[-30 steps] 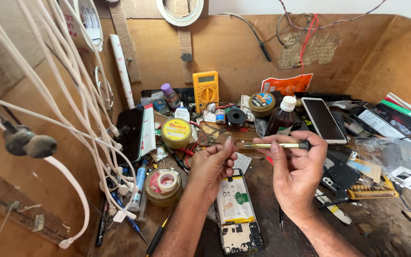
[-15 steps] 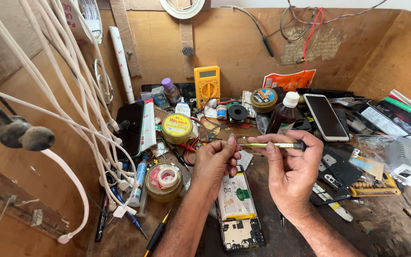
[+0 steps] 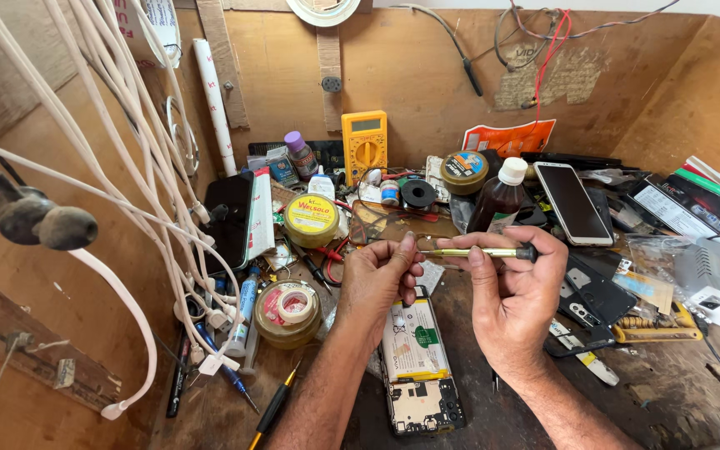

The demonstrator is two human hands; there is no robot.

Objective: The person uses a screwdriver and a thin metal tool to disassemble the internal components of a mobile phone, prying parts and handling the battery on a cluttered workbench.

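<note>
Since the earlier frame, little has shifted: both hands have stayed raised over the desk [image 3: 210, 417], and the slim screwdriver [image 3: 477, 252] is still held level between them. Its black handle end is pinched in the grip of the right hand [image 3: 514, 292], while the metal tip is gripped between the thumb and fingertips of the left hand [image 3: 381, 279]. Directly beneath the hands, an opened phone [image 3: 417, 367] is laid flat, its battery and circuit board exposed. Just to the left, a tape roll in a round tin [image 3: 287, 310] is seen, and a yellow round tin [image 3: 311, 218] beyond it. Behind the hands, a brown bottle [image 3: 500, 200], a yellow multimeter [image 3: 364, 146] and a dark smartphone [image 3: 572, 202] are set.
</note>
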